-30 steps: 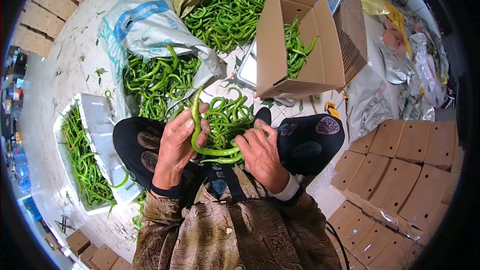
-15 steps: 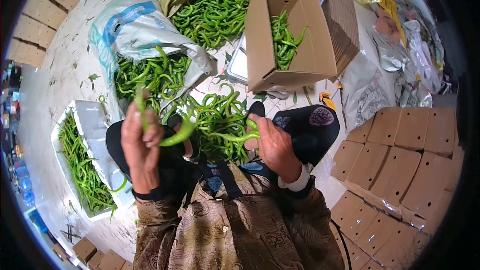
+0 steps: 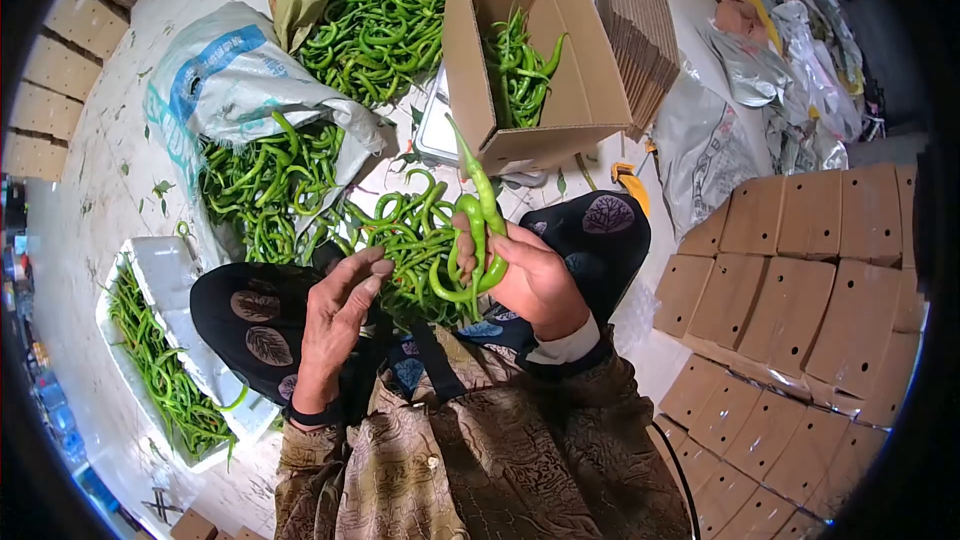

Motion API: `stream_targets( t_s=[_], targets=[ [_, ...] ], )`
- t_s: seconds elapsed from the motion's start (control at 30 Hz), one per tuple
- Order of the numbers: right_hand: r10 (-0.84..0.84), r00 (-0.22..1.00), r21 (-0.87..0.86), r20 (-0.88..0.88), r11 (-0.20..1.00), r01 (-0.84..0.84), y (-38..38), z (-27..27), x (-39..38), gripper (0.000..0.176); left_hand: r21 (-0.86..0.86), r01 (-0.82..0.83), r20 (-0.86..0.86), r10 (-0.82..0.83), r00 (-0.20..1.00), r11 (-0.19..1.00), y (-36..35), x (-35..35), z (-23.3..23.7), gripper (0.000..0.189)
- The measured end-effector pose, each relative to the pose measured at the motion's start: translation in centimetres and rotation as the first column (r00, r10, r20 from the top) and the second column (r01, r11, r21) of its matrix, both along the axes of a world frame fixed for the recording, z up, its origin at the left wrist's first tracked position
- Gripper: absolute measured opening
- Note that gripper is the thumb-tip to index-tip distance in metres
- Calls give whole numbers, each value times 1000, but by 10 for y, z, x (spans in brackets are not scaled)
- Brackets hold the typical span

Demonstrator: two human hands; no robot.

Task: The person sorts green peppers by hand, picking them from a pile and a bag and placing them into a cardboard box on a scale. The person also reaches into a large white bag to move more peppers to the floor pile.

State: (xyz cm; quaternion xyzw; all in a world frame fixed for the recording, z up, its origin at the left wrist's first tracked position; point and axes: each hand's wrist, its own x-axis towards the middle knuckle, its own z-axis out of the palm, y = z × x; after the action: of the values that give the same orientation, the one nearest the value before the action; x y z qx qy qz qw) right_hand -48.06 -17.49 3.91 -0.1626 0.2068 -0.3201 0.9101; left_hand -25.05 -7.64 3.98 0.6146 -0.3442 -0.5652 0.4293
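My right hand [image 3: 535,275] is closed around a few long green chili peppers [image 3: 483,190]. One of them points up toward the carton, and another curls round below the fingers. My left hand [image 3: 338,318] is held to the left with nothing in it, fingers extended and slightly bent, thumb apart. Between and beyond my hands lies a pile of loose green peppers [image 3: 395,225] on the floor, partly hidden by the right hand. An open cardboard carton [image 3: 600,90] with some peppers [image 3: 522,80] inside stands just beyond my right hand.
A white woven sack [image 3: 235,90] spills peppers at the left, and a larger pepper heap [image 3: 375,15] lies behind it. A white foam box [image 3: 165,275] holds more peppers. Flattened cartons [image 3: 635,30] lean beside the scale [image 3: 435,125]. Closed cartons [image 3: 790,310] are stacked at right.
My left hand has lowered and no longer holds a pepper. My right hand now holds more peppers, raised in front of the pile. The whole view has shifted slightly.
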Motion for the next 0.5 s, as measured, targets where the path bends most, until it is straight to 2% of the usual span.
stream_targets(
  t_s=[0.13, 0.23, 0.27, 0.3, 0.37, 0.4, 0.43, 0.47, 0.5],
  targets=[
    [44, 999, -49, -13, 998, -45, 2, 17, -3, 44, -18, 15, -68, -16, 998, 1000, -4, -8, 14, 34],
    [-72, 907, -279, -415, 959, -51, 3, 37, -6, 37, -42, -20, -112, 16, 994, 999, 2, -5, 17, 34],
    [-156, 858, -408, -490, 910, -67, 2, 44, -10, 36, -22, -33, -103, 31, 994, 999, 5, -1, 22, 35],
    [-163, 856, -414, -490, 908, -64, -2, 57, -15, 36, -35, -84, -93, 80, 992, 996, 7, 1, 33, 36],
    [-516, 613, -765, -599, 594, -248, -12, 81, -28, 35, -144, -142, -161, 118, 980, 979, 14, 16, 49, 35],
    [-660, 579, -871, -479, 440, -220, -22, 80, -35, 35, -169, -187, -155, 161, 975, 968, 20, 29, 56, 34],
    [-766, 517, -921, -382, 270, -281, -39, 93, -43, 31, -193, -234, -150, 207, 967, 953, 27, 45, 61, 34],
    [-812, 444, -923, -379, 296, -247, -55, 103, -45, 31, -245, -286, -160, 252, 954, 926, 35, 63, 62, 35],
    [-826, 296, -855, -480, 364, -370, -67, 131, -41, 33, -293, -339, -171, 300, 938, 894, 41, 82, 63, 35]
  ],
)
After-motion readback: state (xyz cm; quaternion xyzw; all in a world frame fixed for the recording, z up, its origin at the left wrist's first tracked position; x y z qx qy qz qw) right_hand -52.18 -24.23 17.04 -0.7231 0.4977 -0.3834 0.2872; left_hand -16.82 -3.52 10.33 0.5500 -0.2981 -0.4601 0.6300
